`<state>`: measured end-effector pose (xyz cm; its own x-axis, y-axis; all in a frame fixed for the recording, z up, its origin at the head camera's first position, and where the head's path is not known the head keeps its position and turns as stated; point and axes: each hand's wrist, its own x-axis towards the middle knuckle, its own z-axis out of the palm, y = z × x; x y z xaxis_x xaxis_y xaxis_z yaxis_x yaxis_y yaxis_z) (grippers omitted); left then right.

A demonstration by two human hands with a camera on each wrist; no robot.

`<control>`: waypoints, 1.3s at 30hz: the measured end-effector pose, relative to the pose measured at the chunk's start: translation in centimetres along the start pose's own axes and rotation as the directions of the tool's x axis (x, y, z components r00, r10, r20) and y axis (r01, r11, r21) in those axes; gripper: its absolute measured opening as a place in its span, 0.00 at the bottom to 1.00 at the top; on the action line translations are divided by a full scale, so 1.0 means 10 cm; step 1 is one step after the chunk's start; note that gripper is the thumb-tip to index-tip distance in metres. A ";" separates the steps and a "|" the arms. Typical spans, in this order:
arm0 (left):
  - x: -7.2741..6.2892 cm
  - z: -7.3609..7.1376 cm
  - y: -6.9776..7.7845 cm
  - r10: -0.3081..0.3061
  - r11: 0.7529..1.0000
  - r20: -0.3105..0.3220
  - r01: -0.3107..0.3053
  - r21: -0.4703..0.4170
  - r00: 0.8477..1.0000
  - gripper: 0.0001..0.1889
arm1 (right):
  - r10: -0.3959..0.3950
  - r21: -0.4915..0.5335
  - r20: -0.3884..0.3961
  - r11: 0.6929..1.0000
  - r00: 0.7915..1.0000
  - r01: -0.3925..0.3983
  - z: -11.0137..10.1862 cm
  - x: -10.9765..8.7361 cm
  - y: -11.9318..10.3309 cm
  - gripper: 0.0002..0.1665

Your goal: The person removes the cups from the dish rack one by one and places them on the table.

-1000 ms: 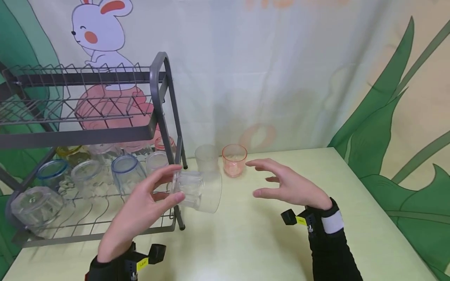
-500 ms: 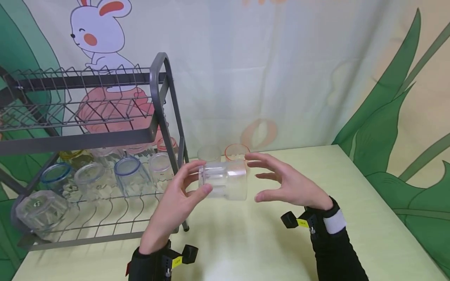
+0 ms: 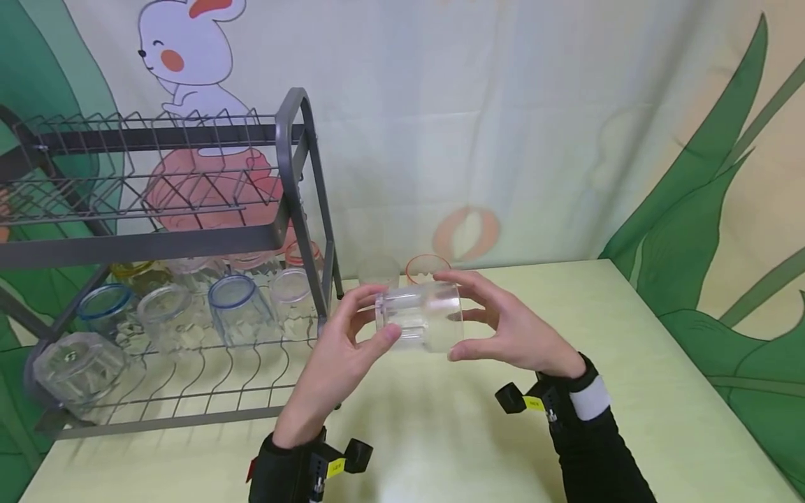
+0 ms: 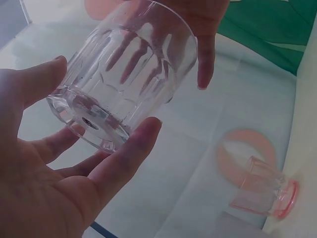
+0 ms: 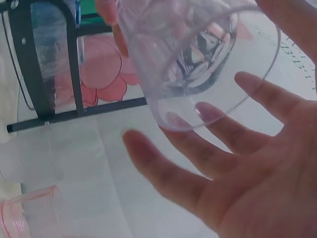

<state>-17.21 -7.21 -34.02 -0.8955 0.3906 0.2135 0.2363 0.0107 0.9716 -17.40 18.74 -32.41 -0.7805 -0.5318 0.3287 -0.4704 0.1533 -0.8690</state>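
Observation:
My left hand (image 3: 342,356) holds a clear drinking glass (image 3: 418,318) by its base, thumb on the near side and fingers behind. The glass lies sideways in the air, its mouth facing right. In the left wrist view the thick faceted base of the glass (image 4: 94,119) sits between thumb and fingers. My right hand (image 3: 509,325) is at the mouth end, thumb and fingers spread around the rim. Seen from the right wrist, the fingers (image 5: 218,134) are fairly straight beside the rim; whether they touch it is unclear.
A dark two-tier dish rack (image 3: 151,244) stands left, with several upturned glasses on its lower shelf, including a blue-rimmed glass (image 3: 239,307). Behind my hands on the pale table (image 3: 415,426) are a red-rimmed glass (image 3: 428,269) and a frosted clear glass (image 3: 377,271). A printed curtain (image 3: 534,140) hangs behind.
My left hand has carried the glass rightward from beside the rack to my right hand. My right hand has stayed nearly in place, its thumb and fingers now at the rim.

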 end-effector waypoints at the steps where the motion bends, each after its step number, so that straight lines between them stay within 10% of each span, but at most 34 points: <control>1: 0.00 0.01 0.00 0.005 1.000 0.003 -0.005 -0.008 1.000 0.30 | -0.005 0.018 0.000 1.000 1.000 0.005 0.01 0.00 0.00 0.52; 39: 0.03 -0.06 -0.03 -0.072 0.997 0.140 0.076 -0.029 0.988 0.32 | -0.003 -0.056 -0.042 0.998 0.999 0.000 0.01 -0.04 -0.04 0.47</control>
<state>-17.74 -7.62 -34.24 -0.8483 0.5141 0.1270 0.1560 0.0135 0.9877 -16.87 18.82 -32.20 -0.7959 -0.4966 0.3463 -0.4928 0.1992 -0.8470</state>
